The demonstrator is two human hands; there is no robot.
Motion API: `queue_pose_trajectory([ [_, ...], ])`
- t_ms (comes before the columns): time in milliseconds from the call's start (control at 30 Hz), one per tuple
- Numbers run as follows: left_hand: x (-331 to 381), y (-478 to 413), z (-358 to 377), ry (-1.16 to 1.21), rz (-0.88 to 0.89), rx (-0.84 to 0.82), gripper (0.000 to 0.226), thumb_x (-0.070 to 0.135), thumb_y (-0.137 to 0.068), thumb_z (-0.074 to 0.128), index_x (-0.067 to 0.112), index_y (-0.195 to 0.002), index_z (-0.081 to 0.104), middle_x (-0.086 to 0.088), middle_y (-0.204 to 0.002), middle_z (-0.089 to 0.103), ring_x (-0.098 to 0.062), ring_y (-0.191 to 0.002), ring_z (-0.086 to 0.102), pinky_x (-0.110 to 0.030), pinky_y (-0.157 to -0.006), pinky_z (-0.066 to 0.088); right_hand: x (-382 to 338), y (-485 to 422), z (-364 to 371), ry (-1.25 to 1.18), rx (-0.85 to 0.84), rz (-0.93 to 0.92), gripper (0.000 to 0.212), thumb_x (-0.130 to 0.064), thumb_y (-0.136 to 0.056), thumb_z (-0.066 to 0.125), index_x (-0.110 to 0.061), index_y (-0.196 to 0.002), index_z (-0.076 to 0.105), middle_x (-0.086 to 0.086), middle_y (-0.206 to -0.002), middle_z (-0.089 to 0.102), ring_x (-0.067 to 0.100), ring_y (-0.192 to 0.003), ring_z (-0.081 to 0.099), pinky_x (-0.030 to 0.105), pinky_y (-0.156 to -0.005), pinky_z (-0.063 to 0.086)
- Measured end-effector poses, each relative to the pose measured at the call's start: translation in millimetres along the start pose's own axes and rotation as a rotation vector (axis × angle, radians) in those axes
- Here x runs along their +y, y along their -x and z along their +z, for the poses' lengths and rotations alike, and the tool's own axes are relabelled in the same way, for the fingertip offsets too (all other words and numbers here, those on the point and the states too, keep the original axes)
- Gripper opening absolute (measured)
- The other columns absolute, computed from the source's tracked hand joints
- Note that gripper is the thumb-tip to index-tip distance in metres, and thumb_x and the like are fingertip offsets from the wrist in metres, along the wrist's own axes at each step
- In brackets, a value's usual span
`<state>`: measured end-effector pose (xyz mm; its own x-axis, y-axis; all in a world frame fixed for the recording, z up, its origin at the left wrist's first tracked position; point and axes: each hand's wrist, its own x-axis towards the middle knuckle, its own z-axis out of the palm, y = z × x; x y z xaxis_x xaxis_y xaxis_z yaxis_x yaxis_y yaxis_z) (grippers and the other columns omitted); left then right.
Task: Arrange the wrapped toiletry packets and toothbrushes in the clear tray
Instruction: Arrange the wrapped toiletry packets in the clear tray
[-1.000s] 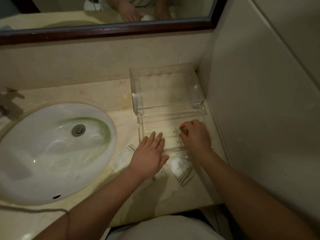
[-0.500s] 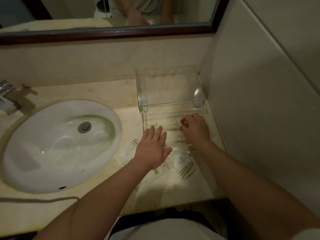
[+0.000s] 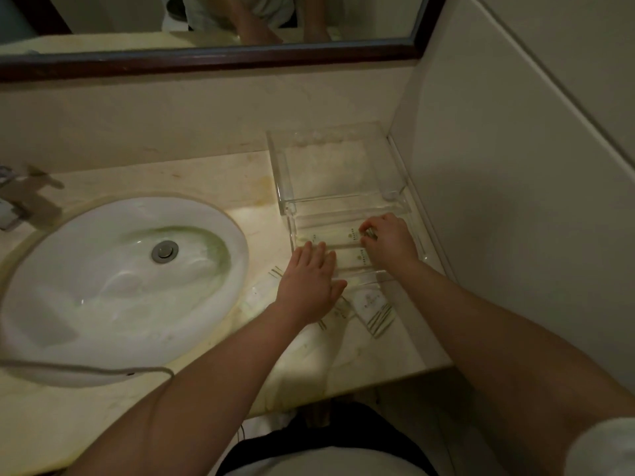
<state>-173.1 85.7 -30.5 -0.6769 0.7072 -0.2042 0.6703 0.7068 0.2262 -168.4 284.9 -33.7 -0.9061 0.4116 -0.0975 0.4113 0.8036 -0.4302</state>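
Note:
A clear acrylic tray [image 3: 280, 187] stands in the counter's right corner, with a tall rear compartment and a low front section. Two long wrapped toothbrush packets [image 3: 338, 237] lie side by side across the front section. My right hand [image 3: 390, 240] rests on their right ends, its fingertips curled onto the farther packet. My left hand [image 3: 309, 283] lies flat, fingers together, over the tray's front left edge and holds nothing. On the counter before the tray lie a striped wrapped packet [image 3: 374, 310], another packet [image 3: 263, 286] to the left, and one partly under my left palm.
A white oval sink [image 3: 120, 286] fills the left of the counter, with a faucet [image 3: 17, 197] at the far left. A grey cable [image 3: 86, 367] crosses its front rim. The side wall [image 3: 515, 201] stands against the tray's right side, and a framed mirror [image 3: 206, 60] hangs behind.
Both hands stay at nearly the same spots on the tray's front section. The view has shifted a little to the right and nearer.

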Motion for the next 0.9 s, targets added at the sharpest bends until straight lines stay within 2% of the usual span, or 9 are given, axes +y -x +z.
queue_pose_trajectory([
  [67, -1.0, 11.9, -4.3, 0.172, -0.001, 0.152, 0.055, 0.036, -0.096, 0.043, 0.009, -0.144, 0.038, -0.016, -0.150, 0.039, -0.036, -0.141, 0.027, -0.046, -0.117, 0.021, 2.4, 7.8, -2.3, -0.073, 0.053, 0.008, 0.022, -0.023, -0.080, 0.068, -0.022, -0.102, 0.068, 0.010, -0.110, 0.061, 0.031, -0.107, 0.055, 0.039, -0.089, 0.048],
  [133, -6.6, 27.9, -8.7, 0.360, -0.079, 0.393, 0.042, 0.017, -0.089, 0.053, 0.006, -0.129, 0.055, -0.016, -0.127, 0.058, -0.033, -0.121, 0.049, -0.044, -0.103, 0.041, 2.9, 24.7, -8.2, -0.174, 0.133, 0.032, 0.020, -0.022, -0.083, 0.066, -0.021, -0.103, 0.066, 0.008, -0.107, 0.061, 0.027, -0.103, 0.058, 0.037, -0.087, 0.048],
  [233, -17.9, 56.5, -12.0, 0.523, -0.330, 0.575, 0.029, 0.009, -0.085, 0.051, 0.008, -0.111, 0.064, -0.007, -0.104, 0.062, -0.025, -0.101, 0.054, -0.032, -0.087, 0.042, -2.8, 65.6, -15.2, -0.319, 0.181, 0.075, 0.015, -0.025, -0.088, 0.062, -0.021, -0.102, 0.063, 0.000, -0.100, 0.060, 0.018, -0.090, 0.060, 0.033, -0.078, 0.050],
  [300, -20.9, 72.7, -9.7, 0.577, -0.423, 0.545, 0.020, 0.009, -0.085, 0.055, 0.011, -0.102, 0.065, 0.000, -0.097, 0.059, -0.022, -0.096, 0.056, -0.026, -0.080, 0.038, -5.8, 96.4, -15.1, -0.380, 0.158, 0.102, 0.012, -0.028, -0.088, 0.061, -0.026, -0.100, 0.060, -0.004, -0.097, 0.061, 0.012, -0.084, 0.060, 0.031, -0.075, 0.053],
  [367, -17.3, 84.3, -5.3, 0.559, -0.389, 0.413, 0.020, 0.018, -0.085, 0.063, 0.014, -0.104, 0.065, 0.001, -0.097, 0.058, -0.021, -0.095, 0.057, -0.026, -0.076, 0.039, -6.8, 124.2, -11.0, -0.363, 0.095, 0.129, 0.017, -0.035, -0.086, 0.064, -0.030, -0.101, 0.058, -0.009, -0.099, 0.060, 0.008, -0.086, 0.058, 0.030, -0.075, 0.053],
  [500, -0.9, 90.2, 10.3, 0.220, -0.321, 0.097, 0.057, 0.045, -0.076, 0.071, 0.018, -0.124, 0.056, -0.003, -0.114, 0.056, -0.025, -0.104, 0.052, -0.034, -0.081, 0.045, -1.5, 149.5, 2.0, -0.123, 0.020, 0.137, 0.048, -0.049, -0.078, 0.066, -0.026, -0.118, 0.052, -0.004, -0.114, 0.052, 0.014, -0.104, 0.050, 0.035, -0.088, 0.048],
  [567, 4.8, 88.9, 11.7, 0.120, -0.360, 0.062, 0.057, 0.047, -0.075, 0.070, 0.018, -0.121, 0.055, -0.005, -0.114, 0.055, -0.026, -0.103, 0.051, -0.035, -0.080, 0.044, 1.3, 147.1, 6.6, -0.064, 0.003, 0.127, 0.055, -0.050, -0.075, 0.068, -0.024, -0.121, 0.051, -0.001, -0.117, 0.054, 0.018, -0.107, 0.049, 0.036, -0.090, 0.046],
  [733, 1.3, 83.8, 12.2, 0.160, -0.417, 0.028, 0.069, 0.048, -0.075, 0.071, 0.018, -0.133, 0.047, -0.008, -0.123, 0.052, -0.028, -0.112, 0.046, -0.038, -0.088, 0.043, 6.4, 140.2, 8.2, 0.005, -0.008, 0.094, 0.058, -0.047, -0.074, 0.069, -0.022, -0.122, 0.049, 0.002, -0.120, 0.053, 0.021, -0.110, 0.048, 0.038, -0.090, 0.045],
  [900, 0.9, 83.4, 10.1, 0.254, -0.476, 0.033, 0.051, 0.040, -0.071, 0.077, 0.015, -0.109, 0.054, -0.008, -0.111, 0.053, -0.026, -0.103, 0.046, -0.036, -0.082, 0.044, -12.3, 139.2, 12.7, 0.102, -0.080, -0.331, 0.044, -0.030, -0.080, 0.064, -0.026, -0.123, 0.057, -0.002, -0.121, 0.057, 0.021, -0.109, 0.048, 0.038, -0.094, 0.043],
])
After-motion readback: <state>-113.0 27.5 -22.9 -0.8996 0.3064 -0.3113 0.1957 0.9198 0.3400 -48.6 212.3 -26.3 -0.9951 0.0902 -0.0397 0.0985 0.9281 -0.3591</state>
